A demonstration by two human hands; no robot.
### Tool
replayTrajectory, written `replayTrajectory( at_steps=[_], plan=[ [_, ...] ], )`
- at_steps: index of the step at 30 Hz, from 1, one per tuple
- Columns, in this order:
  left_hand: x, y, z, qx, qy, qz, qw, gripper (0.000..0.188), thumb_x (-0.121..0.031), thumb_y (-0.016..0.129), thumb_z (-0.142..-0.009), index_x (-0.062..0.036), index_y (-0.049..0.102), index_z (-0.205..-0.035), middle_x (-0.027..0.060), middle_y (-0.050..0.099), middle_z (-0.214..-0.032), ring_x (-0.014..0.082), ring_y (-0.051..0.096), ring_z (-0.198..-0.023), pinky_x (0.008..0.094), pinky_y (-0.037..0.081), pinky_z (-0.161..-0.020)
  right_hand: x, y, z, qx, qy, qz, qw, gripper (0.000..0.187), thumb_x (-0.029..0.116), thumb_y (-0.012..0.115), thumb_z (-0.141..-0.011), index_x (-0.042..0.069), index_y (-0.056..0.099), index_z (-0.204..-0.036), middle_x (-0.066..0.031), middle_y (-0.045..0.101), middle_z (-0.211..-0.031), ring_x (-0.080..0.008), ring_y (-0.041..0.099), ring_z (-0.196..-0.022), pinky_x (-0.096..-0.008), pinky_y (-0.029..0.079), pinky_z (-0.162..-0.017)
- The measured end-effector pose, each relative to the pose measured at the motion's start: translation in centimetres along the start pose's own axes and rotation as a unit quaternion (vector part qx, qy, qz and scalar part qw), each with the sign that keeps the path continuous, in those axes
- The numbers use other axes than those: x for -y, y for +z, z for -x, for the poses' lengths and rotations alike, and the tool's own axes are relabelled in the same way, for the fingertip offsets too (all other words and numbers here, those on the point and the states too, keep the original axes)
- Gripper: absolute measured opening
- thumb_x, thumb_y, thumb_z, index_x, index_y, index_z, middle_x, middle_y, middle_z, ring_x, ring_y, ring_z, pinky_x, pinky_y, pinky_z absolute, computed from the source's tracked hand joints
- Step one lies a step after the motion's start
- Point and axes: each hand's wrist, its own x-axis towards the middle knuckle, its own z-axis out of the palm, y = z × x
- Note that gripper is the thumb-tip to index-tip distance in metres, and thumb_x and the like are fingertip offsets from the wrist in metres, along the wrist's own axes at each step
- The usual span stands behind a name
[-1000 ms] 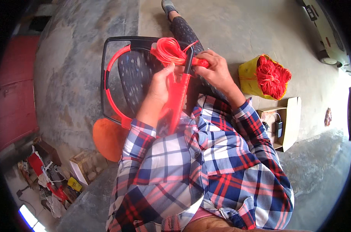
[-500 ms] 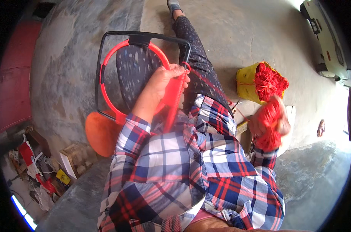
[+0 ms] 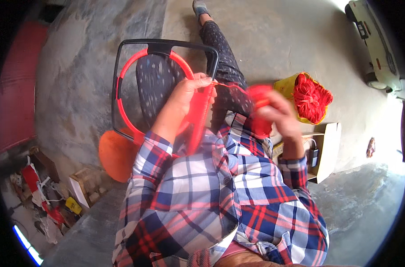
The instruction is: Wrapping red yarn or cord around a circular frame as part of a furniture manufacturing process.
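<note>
Across my lap lies a black frame (image 3: 172,42) with a round inner ring (image 3: 125,113) wrapped in red cord. My left hand (image 3: 190,92) is closed on the frame's right side, where red cord is wound in tight rows (image 3: 200,118); the thumb presses near the top of the winding. My right hand (image 3: 279,111), smeared by motion, holds a bundle of red cord (image 3: 261,111) over my right thigh. A single red strand (image 3: 233,85) runs slack from the left thumb to that bundle.
To the right stands a yellow container (image 3: 286,85) full of red cord bundles (image 3: 313,99). Near my right forearm is an open box (image 3: 328,149) with a dark object inside. An orange round seat (image 3: 118,155) is at left, beyond it a wooden crate (image 3: 89,184) and clutter. A car (image 3: 375,44) stands far right.
My right hand has swung left with the cord bundle, from beside the yellow container to over my thigh. The strand has gone slack. My left hand has barely moved.
</note>
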Motion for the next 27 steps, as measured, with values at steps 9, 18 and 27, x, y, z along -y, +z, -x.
replayTrajectory(
  at_steps=[9,18,27],
  plan=[
    [0.5,1.2,0.7,0.016,0.002,-0.032,0.999,0.016,-0.017,0.061,-0.088,-0.0016,0.06,-0.092,0.0142,0.065,-0.074,0.0215,0.064,-0.06,0.0304,0.052,-0.059,-1.3,4.7,-11.2,-0.01,-0.085,0.214,0.973,0.049,0.008,0.06,-0.084,0.006,0.049,-0.132,-0.0136,0.066,-0.094,-0.0191,0.063,-0.087,-0.0309,0.049,-0.078],
    [0.7,1.3,0.5,-0.001,0.005,-0.047,0.999,0.016,-0.017,0.063,-0.087,-0.0014,0.06,-0.091,0.0146,0.065,-0.072,0.023,0.063,-0.059,0.0315,0.051,-0.058,0.0,5.7,-12.7,-0.014,0.001,-0.142,0.99,0.036,0.004,0.066,-0.083,0.004,0.06,-0.118,0.0003,0.062,-0.099,-0.0129,0.058,-0.091,-0.0285,0.047,-0.081],
    [0.6,-0.2,0.0,0.011,0.037,0.001,0.999,0.017,-0.018,0.064,-0.088,-0.0024,0.062,-0.094,0.0129,0.066,-0.076,0.0215,0.065,-0.06,0.0322,0.054,-0.056,1.6,0.8,-7.1,0.096,0.011,0.496,0.863,0.025,0.016,0.061,-0.077,-0.001,0.062,-0.095,-0.0127,0.06,-0.088,-0.0226,0.059,-0.083,-0.0342,0.047,-0.073]
  ],
)
